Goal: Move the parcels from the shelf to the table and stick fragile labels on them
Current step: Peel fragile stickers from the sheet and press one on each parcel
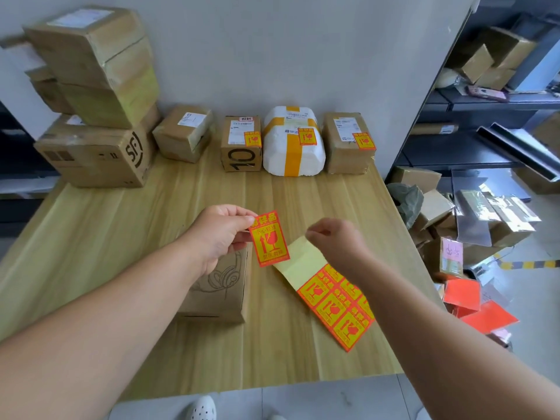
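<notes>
Over the pale wooden table [121,237], your left hand [218,234] pinches one corner of the red-and-yellow label [269,239], which looks light, floppy and sticky. Your right hand [333,241] pinches the yellow backing sheet [300,262].

Left hand [220,235], right hand [337,241]: pinch grips.

A white perforated shoe [202,409] stands on the grey floor [333,401], yellow-black tape [527,264] farther right.
</notes>
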Demonstrator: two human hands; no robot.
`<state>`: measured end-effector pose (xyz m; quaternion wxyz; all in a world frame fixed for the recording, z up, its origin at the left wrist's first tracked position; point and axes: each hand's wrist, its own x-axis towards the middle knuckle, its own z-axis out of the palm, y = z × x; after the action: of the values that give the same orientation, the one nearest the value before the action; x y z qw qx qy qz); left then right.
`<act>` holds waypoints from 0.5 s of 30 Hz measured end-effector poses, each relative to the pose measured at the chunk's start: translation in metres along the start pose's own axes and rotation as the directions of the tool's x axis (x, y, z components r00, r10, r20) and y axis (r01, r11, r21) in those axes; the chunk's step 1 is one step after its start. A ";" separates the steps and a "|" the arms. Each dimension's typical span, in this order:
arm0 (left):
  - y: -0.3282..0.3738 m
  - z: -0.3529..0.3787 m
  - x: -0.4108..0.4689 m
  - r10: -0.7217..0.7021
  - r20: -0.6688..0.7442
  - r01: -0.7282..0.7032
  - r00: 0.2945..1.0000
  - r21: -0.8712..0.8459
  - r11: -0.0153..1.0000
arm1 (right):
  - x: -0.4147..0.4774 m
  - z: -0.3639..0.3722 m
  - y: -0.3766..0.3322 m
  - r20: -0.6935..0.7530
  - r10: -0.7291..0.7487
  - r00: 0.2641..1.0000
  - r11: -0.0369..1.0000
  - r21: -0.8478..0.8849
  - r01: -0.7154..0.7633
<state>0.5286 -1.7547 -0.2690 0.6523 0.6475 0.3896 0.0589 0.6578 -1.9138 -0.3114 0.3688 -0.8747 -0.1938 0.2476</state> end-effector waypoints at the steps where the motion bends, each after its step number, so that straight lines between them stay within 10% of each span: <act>1: -0.001 -0.002 0.000 -0.002 -0.001 0.002 1.000 0.005 1.000 | -0.005 0.006 -0.010 0.075 0.012 0.997 0.990 0.138 -0.023; 15: -0.029 -0.046 0.009 -0.041 0.006 0.041 0.999 0.038 0.998 | -0.014 0.070 -0.045 0.256 0.006 0.967 0.931 0.351 -0.098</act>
<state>0.4954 -1.7169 -0.2925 0.6423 0.6519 0.4015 0.0359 0.5995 -1.8534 -0.3165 0.4888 -0.7587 -0.1665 0.3971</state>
